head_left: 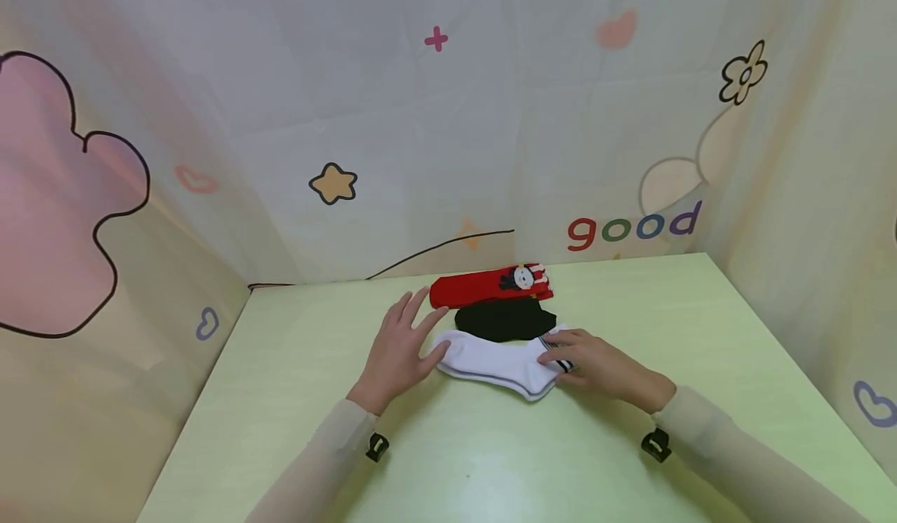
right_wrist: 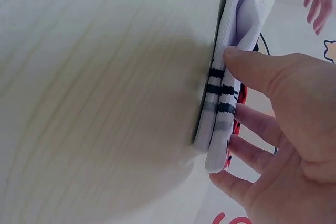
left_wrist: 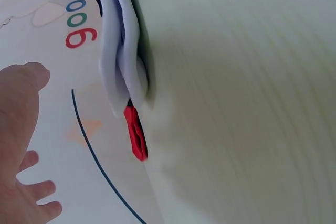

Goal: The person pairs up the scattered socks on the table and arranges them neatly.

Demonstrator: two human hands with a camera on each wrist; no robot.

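A pair of white socks [head_left: 494,359], one on top of the other, lies flat on the table, its striped cuff [right_wrist: 224,92] towards the right. My right hand [head_left: 596,363] rests on that cuff, with the thumb at its near edge and the fingers lightly bent over the top. My left hand [head_left: 399,348] hovers by the left end of the white pair, fingers spread and holding nothing; the left wrist view shows its thumb [left_wrist: 26,80] apart from the fabric. Just behind lie black socks [head_left: 504,319], then red socks [head_left: 469,288] with a white-faced cartoon figure.
The pale green table [head_left: 462,461] runs back to a printed curtain [head_left: 392,118], which also hangs along both sides. The red socks lie near the table's back edge. Small black clips [head_left: 656,445] show at both wrists.
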